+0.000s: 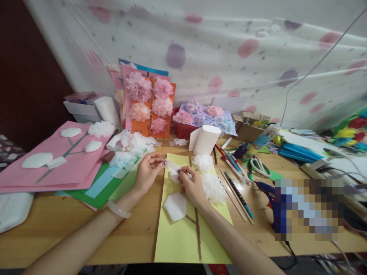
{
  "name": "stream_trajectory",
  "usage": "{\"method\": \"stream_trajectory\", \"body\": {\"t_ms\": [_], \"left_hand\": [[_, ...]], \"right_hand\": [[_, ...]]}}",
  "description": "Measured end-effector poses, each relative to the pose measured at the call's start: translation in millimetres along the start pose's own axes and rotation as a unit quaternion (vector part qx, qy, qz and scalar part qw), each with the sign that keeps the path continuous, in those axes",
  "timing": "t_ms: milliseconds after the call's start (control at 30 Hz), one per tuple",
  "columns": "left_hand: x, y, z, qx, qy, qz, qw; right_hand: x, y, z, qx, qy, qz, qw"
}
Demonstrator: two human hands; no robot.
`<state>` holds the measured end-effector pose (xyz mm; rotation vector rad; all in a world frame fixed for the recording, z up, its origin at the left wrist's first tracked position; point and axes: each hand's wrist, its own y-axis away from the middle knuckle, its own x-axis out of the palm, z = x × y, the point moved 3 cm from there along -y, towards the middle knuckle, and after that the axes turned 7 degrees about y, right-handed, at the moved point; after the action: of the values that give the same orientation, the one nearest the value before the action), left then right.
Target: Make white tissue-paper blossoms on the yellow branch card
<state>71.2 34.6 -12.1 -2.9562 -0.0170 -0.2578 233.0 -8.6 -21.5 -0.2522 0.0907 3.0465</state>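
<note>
My left hand (pixel 147 172) pinches one end of a small, thin white piece of tissue paper (pixel 172 166). The fingers of my right hand (pixel 191 186) are closed on its other end, partly hiding it. Both hands are over the upper part of a yellow card (pixel 174 244), which has a brown stem (pixel 198 236) on it. A flat white paper shape (pixel 175 207) lies on the card at the left of the stem. Two fluffy white paper flowers, an upper one (pixel 203 162) and a lower one (pixel 213 189), sit beside my right hand.
At left are pink card (pixel 77 173) with white shapes and a pile of white tissue pieces (pixel 130 147). A white roll (pixel 208 139) stands behind the yellow card. Pens (pixel 239 194), scissors (pixel 259 167) and a blue glue gun (pixel 269 194) with a cord lie at right.
</note>
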Motion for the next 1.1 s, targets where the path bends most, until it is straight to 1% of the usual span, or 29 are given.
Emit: {"method": "stream_trajectory", "body": {"t_ms": [67, 133, 200, 267, 333, 400, 467, 533, 600, 633, 700, 733, 767, 800, 833, 867, 900, 933, 967, 1000, 1100], "left_hand": [[-3.8, -3.8, -0.6, 0.004, 0.003, -0.015, 1.0], [-12.4, -12.3, -3.4, 0.017, 0.002, -0.037, 0.999], [-27.3, -25.3, -8.3, 0.042, -0.018, -0.065, 0.997], [-47.5, -40.7, -13.6, 0.07, -0.07, -0.104, 0.99], [-69.2, -55.0, -16.8, 0.088, -0.147, -0.152, 0.973], [-87.5, -66.1, -16.5, 0.09, -0.187, -0.183, 0.961], [-99.4, -72.6, -14.2, 0.084, -0.21, -0.195, 0.954], [-103.6, -73.9, -13.3, 0.081, -0.233, -0.199, 0.948], [-99.7, -69.6, -15.9, 0.092, -0.258, -0.207, 0.939], [-94.1, -65.3, -19.1, 0.114, -0.277, -0.207, 0.931], [-75.1, -52.8, -27.0, 0.193, -0.323, -0.178, 0.909], [-61.8, -44.7, -30.5, 0.243, -0.343, -0.138, 0.897], [-47.7, -35.7, -32.6, 0.285, -0.353, -0.085, 0.887], [-33.9, -26.3, -33.2, 0.315, -0.353, -0.03, 0.88], [-20.6, -17.1, -32.3, 0.328, -0.349, 0.035, 0.877], [-9.0, -8.4, -30.6, 0.333, -0.348, 0.092, 0.872], [0.2, -0.6, -28.5, 0.333, -0.345, 0.136, 0.867], [6.9, 5.6, -26.2, 0.327, -0.34, 0.166, 0.866], [11.2, 10.0, -24.2, 0.32, -0.336, 0.181, 0.867], [13.3, 12.7, -22.4, 0.311, -0.329, 0.185, 0.872], [12.5, 14.2, -19.1, 0.287, -0.308, 0.173, 0.891]], "right_hand": [[0.5, -0.4, -0.9, 0.003, -0.005, -0.002, 1.0], [1.1, -0.8, -2.0, 0.008, -0.01, -0.004, 1.0], [1.7, -1.0, -3.1, 0.012, -0.015, -0.007, 1.0], [2.2, -1.1, -4.1, 0.012, -0.018, -0.007, 1.0], [2.6, -1.2, -5.0, 0.009, -0.019, -0.005, 1.0], [2.8, -1.5, -5.9, 0.006, -0.02, -0.003, 1.0], [2.8, -2.0, -6.7, 0.006, -0.023, -0.002, 1.0], [2.6, -2.4, -7.4, 0.006, -0.027, 0.0, 1.0], [2.4, -2.8, -7.9, 0.009, -0.034, 0.001, 0.999], [2.2, -2.9, -8.1, 0.01, -0.04, 0.001, 0.999], [2.1, -3.5, -8.1, 0.014, -0.055, 0.003, 0.998], [2.0, -3.9, -7.9, 0.017, -0.064, 0.003, 0.998], [1.9, -4.5, -7.6, 0.021, -0.074, 0.003, 0.997], [1.8, -5.1, -7.0, 0.024, -0.086, 0.003, 0.996], [1.6, -5.8, -6.3, 0.027, -0.098, 0.002, 0.995], [1.5, -6.4, -5.5, 0.03, -0.11, 0.003, 0.993], [1.5, -6.9, -4.7, 0.031, -0.122, 0.005, 0.992], [1.6, -7.1, -3.9, 0.031, -0.132, 0.009, 0.991], [1.9, -7.0, -3.3, 0.031, -0.141, 0.014, 0.989], [2.4, -6.7, -2.9, 0.031, -0.148, 0.02, 0.988], [3.8, -4.7, -2.5, 0.03, -0.164, 0.038, 0.985]]}}
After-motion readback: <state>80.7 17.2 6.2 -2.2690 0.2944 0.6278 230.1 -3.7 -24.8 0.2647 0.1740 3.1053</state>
